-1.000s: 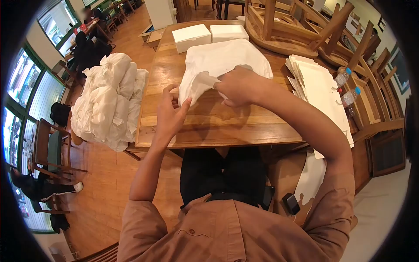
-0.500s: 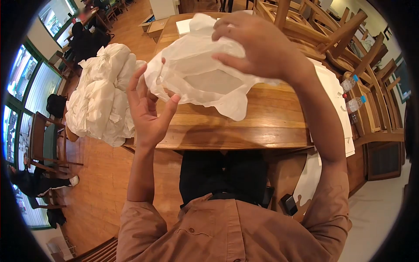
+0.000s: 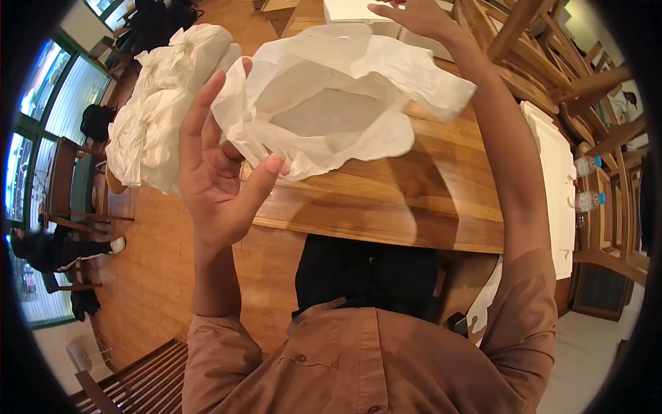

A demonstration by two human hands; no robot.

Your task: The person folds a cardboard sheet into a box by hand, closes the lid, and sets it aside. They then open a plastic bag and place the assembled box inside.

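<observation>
A white plastic bag [image 3: 383, 141] hangs over the table with its mouth open towards me, so its inside shows. My left hand [image 3: 219, 183] grips the bag's left rim, thumb in front and the other fingers partly hidden by the plastic. Past the bag, my right hand [image 3: 420, 17] is stretched out at the top edge of the view, thumb and fingers apart, partly cut off by the frame. It is nearest to a white box [image 3: 350, 10] at the far side of the table.
Knotted, full white bags [image 3: 162, 110] are heaped to the left of the wooden table [image 3: 358, 207]. White flat sheets or boxes [image 3: 552, 186] lie along the right. Beyond them are water bottles [image 3: 589, 201] and stacked wooden chairs [image 3: 524, 41]. A person [image 3: 62, 248] is at far left.
My right hand has left the bag and moved away to the far side of the table. The bag's mouth has spread wider, while my left hand keeps hold of its rim.
</observation>
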